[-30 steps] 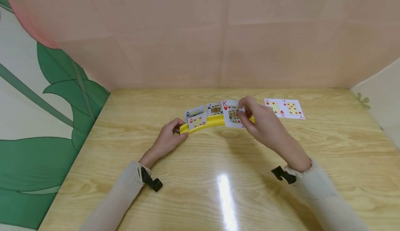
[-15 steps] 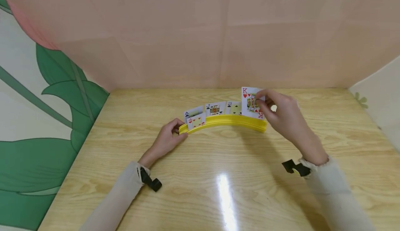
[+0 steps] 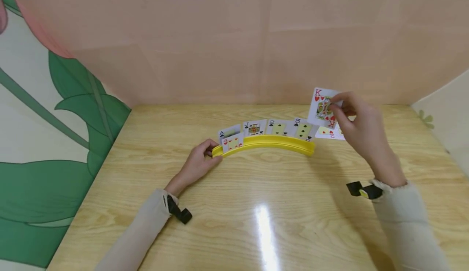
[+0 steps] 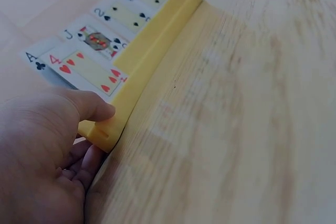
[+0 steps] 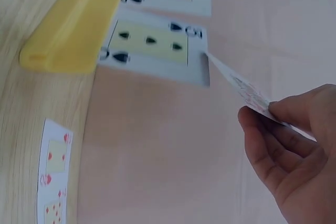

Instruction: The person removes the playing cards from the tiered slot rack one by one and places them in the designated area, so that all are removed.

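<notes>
My left hand [image 3: 196, 163] grips the left end of a curved yellow card holder [image 3: 272, 141], its thumb over the front of the end in the left wrist view. Standing in the holder are an ace of clubs [image 4: 35, 62], a jack [image 3: 253, 129], a two of spades [image 3: 277, 128] and a three of spades [image 3: 303, 129]. A four of hearts [image 3: 232, 142] stands in front of the ace and partly hides it. Between thumb and fingers, my right hand [image 3: 364, 130] pinches a king of hearts [image 3: 316, 109], raised beyond the holder's right end and overlapping the three in the head view.
On the table [image 3: 220, 214], behind and right of the holder, lie a two of hearts [image 3: 326, 132] and a seven of diamonds [image 5: 53, 213]. The right hand mostly covers the seven in the head view. A pinkish wall [image 3: 205, 59] rises at the table's back edge.
My right hand has carried the king of hearts rightward and up, away from the front of the holder. The two and three of spades now show. My left hand stays at the holder's end.
</notes>
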The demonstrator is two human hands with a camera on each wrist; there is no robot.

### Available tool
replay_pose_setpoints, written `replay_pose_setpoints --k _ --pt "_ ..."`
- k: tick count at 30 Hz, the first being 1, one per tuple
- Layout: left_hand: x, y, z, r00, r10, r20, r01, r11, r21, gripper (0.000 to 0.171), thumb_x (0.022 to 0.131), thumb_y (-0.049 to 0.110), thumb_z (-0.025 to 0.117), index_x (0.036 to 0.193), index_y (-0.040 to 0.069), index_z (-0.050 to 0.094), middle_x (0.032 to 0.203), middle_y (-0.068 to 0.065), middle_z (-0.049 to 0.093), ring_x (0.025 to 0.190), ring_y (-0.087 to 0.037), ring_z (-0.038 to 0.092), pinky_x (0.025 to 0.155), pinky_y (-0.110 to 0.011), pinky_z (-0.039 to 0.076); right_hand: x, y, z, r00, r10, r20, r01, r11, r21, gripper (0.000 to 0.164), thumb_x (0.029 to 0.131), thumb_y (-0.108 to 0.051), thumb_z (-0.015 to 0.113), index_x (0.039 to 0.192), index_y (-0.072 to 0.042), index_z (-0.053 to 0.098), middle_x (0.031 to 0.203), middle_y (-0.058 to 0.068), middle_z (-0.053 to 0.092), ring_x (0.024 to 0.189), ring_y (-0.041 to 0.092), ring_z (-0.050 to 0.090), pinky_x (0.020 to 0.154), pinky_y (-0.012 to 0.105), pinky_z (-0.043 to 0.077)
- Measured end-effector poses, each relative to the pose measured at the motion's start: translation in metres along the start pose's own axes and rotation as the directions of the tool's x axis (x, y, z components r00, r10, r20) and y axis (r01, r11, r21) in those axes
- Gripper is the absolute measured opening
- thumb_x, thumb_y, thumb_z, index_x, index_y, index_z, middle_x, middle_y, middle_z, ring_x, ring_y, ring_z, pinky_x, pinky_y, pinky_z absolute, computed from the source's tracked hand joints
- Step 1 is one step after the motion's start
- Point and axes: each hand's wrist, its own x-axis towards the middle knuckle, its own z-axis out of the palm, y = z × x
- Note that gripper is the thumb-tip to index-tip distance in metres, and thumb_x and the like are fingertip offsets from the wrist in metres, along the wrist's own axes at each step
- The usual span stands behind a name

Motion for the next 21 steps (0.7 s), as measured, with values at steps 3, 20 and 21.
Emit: replay_pose_setpoints --k 3,20,21 --pt "-0.002 0.011 -0.002 1.0 0.0 0.004 0.0 1.0 -0.01 0.026 0.09 0.007 0.072 0.113 0.003 0.061 0.11 -0.011 0.065 0.091 -0.021 0.059 0.082 -0.033 0.051 0.0 0.008 -0.004 0.999 0.01 -0.044 -0.011 1.0 -0.011 0.012 0.092 0.0 0.066 0.103 0.004 0.066 0.08 0.01 0.066 0.075 -0.016 0.053 0.074 0.004 0.041" --pt "-0.002 0.027 -0.003 1.0 -0.015 0.023 0.015 1.0 -0.01 0.027 0.09 0.0 0.069 0.114 -0.006 0.06 0.112 -0.02 0.064 0.093 -0.031 0.059 0.083 -0.041 0.05 -0.01 0.059 -0.029 0.987 0.139 -0.086 -0.149 0.981 -0.122 0.013 0.092 -0.003 0.062 0.1 0.006 0.067 0.084 0.024 0.068 0.072 -0.024 0.045 0.068 -0.001 0.035" --pt "0.0 0.021 -0.002 1.0 -0.014 0.02 0.014 1.0 -0.009 0.027 0.09 0.0 0.07 0.114 -0.006 0.06 0.112 -0.02 0.064 0.094 -0.031 0.059 0.083 -0.041 0.05 -0.01 0.062 -0.03 0.984 0.158 -0.077 -0.167 0.977 -0.135 0.013 0.092 -0.004 0.061 0.1 0.006 0.066 0.084 0.025 0.068 0.071 -0.025 0.043 0.066 -0.001 0.034"
